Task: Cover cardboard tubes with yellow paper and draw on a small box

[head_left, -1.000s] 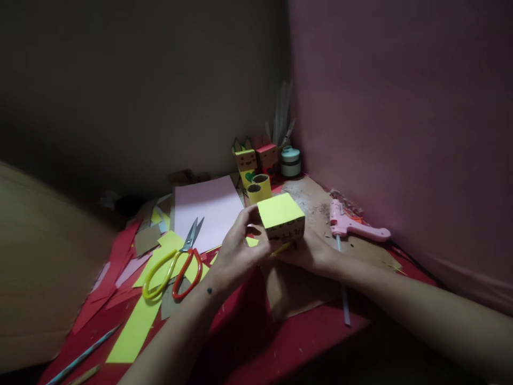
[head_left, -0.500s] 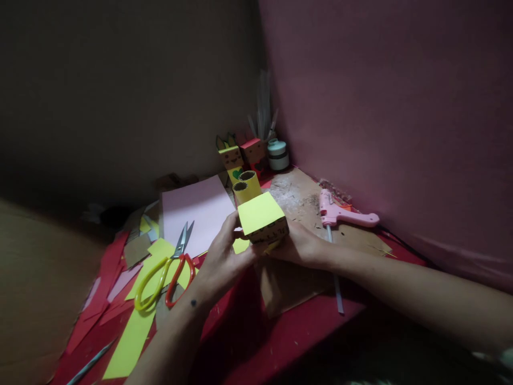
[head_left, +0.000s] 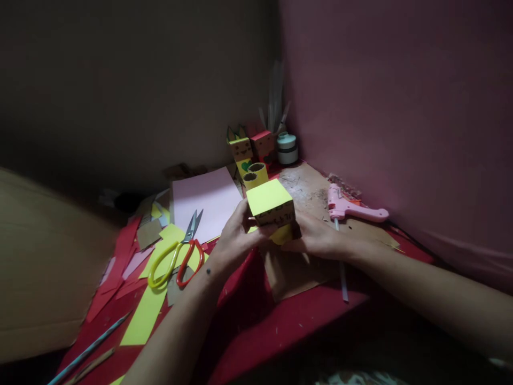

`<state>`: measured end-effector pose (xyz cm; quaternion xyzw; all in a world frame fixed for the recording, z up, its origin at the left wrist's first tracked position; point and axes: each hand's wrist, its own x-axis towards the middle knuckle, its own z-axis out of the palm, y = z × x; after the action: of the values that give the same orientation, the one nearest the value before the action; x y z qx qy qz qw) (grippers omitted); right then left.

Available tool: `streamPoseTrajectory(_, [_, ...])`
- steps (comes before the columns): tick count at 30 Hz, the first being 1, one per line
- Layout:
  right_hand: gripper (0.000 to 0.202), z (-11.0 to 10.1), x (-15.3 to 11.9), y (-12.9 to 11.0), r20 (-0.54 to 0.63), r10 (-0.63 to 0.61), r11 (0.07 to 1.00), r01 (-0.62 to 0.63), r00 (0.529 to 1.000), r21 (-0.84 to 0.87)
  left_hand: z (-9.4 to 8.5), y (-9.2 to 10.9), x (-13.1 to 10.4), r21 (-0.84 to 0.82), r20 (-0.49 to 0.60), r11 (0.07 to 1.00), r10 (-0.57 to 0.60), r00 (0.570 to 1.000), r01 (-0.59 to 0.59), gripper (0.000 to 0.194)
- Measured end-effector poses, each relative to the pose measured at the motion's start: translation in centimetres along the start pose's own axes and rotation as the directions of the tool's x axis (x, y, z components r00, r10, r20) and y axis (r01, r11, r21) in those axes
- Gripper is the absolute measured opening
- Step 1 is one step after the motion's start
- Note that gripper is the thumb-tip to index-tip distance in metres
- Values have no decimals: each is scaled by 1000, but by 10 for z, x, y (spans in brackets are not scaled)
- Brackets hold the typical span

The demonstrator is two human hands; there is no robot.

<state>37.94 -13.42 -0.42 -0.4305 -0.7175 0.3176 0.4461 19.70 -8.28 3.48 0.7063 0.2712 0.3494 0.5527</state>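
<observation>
Between my two hands is a small cardboard box (head_left: 271, 199) with a bright yellow paper top and dark print on its brown side. My left hand (head_left: 239, 232) is closed around its left side, thumb along the near face. Below the box shows a rounded yellow piece (head_left: 282, 234), and my right hand (head_left: 318, 235) closes on it and the box's right side. Some fingers are hidden behind the box. Just beyond stand yellow-wrapped cardboard tubes (head_left: 257, 172). To the left, scissors (head_left: 188, 243) with a yellow and a red handle lie on yellow paper strips (head_left: 145, 318).
A pink glue gun (head_left: 355, 208) rests on a cardboard sheet (head_left: 308, 184) at right. Pink paper (head_left: 204, 200) lies behind the scissors. Two box-headed figures, one yellow (head_left: 240, 149) and one red (head_left: 263, 143), stand at the back beside a pale jar (head_left: 287, 148). Red paper scraps (head_left: 124, 262) lie left.
The whole view has shifted, so everything sits farther right and a little higher. The box stays held in both hands, and more of the yellow piece beneath it now shows.
</observation>
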Motion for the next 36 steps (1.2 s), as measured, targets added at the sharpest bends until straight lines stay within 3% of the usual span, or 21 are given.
streamPoseTrajectory(5, [57, 7, -2, 11, 21, 38, 999, -38, 999, -15, -2, -1, 6, 13, 76, 1000, 3, 997, -4, 50])
streamPoseTrajectory(17, [62, 3, 3, 4, 17, 28, 1000, -28, 999, 14, -4, -5, 5, 62, 115, 998, 14, 993, -22, 49])
streamPoseTrajectory(19, [58, 3, 3, 4, 3, 45, 999, -45, 999, 30, -4, -4, 6, 43, 73, 999, 25, 997, -28, 46])
streamPoseTrajectory(23, [43, 5, 2, 3, 16, 97, 988, -98, 995, 118, -10, -2, 8, -53, -161, 998, 30, 986, -39, 30])
streamPoseTrajectory(25, [37, 7, 2, 3, 19, 117, 983, -119, 993, 142, -15, -2, 10, -132, -226, 990, 9, 974, -40, 25])
streamPoseTrajectory(28, [35, 8, 1, 5, 23, 126, 981, -128, 992, 147, -19, -2, 9, -193, -244, 980, -7, 970, -41, 24])
streamPoseTrajectory(31, [38, 8, 1, 8, 11, 134, 984, -135, 991, 115, -15, 0, 6, -138, -241, 989, 23, 970, -58, 24])
streamPoseTrajectory(36, [42, 6, 2, 10, 15, 75, 994, -75, 997, 75, 1, 7, -2, 35, -108, 994, 103, 989, -100, 44])
